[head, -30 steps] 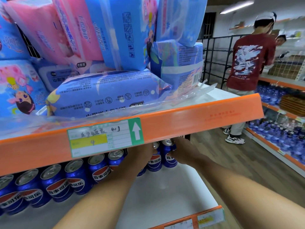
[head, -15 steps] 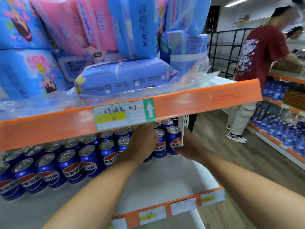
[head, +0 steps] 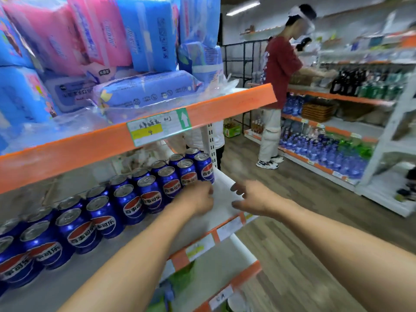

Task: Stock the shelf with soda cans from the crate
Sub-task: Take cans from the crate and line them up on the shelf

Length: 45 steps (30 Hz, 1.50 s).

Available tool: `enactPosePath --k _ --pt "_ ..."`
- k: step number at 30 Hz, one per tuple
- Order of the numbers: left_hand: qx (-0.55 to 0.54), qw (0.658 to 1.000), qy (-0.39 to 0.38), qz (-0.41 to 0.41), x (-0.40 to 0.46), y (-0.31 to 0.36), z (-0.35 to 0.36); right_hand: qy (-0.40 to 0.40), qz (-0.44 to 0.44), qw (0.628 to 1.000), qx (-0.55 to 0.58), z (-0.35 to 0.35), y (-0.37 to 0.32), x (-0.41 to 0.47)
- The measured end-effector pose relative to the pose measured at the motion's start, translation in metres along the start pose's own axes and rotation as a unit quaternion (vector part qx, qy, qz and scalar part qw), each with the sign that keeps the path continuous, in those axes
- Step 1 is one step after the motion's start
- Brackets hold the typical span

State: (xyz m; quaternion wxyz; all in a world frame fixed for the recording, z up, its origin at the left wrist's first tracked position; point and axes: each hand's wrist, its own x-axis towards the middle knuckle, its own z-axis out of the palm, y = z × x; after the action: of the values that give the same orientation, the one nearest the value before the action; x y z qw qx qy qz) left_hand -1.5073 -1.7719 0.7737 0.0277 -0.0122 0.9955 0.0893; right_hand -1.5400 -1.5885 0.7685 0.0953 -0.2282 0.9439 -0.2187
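Observation:
Several blue soda cans (head: pixel 148 194) with red and white labels stand in rows on a white shelf (head: pixel 202 224), running from the left edge to the right end. My left hand (head: pixel 198 199) hovers just in front of the cans near the right end, fingers loosely curled, holding nothing. My right hand (head: pixel 252 197) hangs past the shelf's right corner with its fingers spread and empty. The rightmost can (head: pixel 204 167) stands apart from both hands. No crate is in view.
An orange-edged upper shelf (head: pixel 225 106) with blue and pink soft packs (head: pixel 148 91) overhangs the cans. Lower shelves (head: pixel 225 251) sit beneath. A person in a red shirt (head: pixel 279 68) stands in the aisle at a bottle-filled shelving unit (head: pixel 337 140) on the right.
Both hands have pulled back out from the cans at the shelf's right end and now hold nothing. The view has dropped and swung right.

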Motion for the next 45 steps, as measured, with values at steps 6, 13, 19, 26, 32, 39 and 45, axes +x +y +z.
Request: enactPosePath --k 6,13,19,26,32,39,45 --pt "-0.030 0.992 -0.021 0.123 -0.043 0.068 0.032 0.030 0.074 0.997 0.001 0.007 0.028 -0.102" --pt "-0.013 0.966 -0.071 0.248 -0.080 0.158 0.067 0.054 0.196 0.979 0.007 0.002 0.076 -0.229" --pt "-0.021 0.937 -0.107 0.331 -0.113 0.242 0.100 0.074 0.291 0.954 0.017 -0.001 0.115 -0.329" --pt "-0.027 0.912 -0.152 0.381 -0.162 0.321 0.152 0.060 0.356 0.932 0.015 0.016 0.153 -0.422" --pt "-0.024 0.913 -0.163 0.375 -0.200 0.370 0.186 0.027 0.373 0.927 0.015 0.023 0.200 -0.489" --pt "-0.056 0.953 -0.145 0.261 -0.243 0.405 0.218 -0.027 0.314 0.949 0.001 0.014 0.270 -0.544" --pt "-0.076 0.978 -0.143 0.130 -0.301 0.387 0.229 -0.123 0.232 0.965 -0.009 0.025 0.289 -0.563"
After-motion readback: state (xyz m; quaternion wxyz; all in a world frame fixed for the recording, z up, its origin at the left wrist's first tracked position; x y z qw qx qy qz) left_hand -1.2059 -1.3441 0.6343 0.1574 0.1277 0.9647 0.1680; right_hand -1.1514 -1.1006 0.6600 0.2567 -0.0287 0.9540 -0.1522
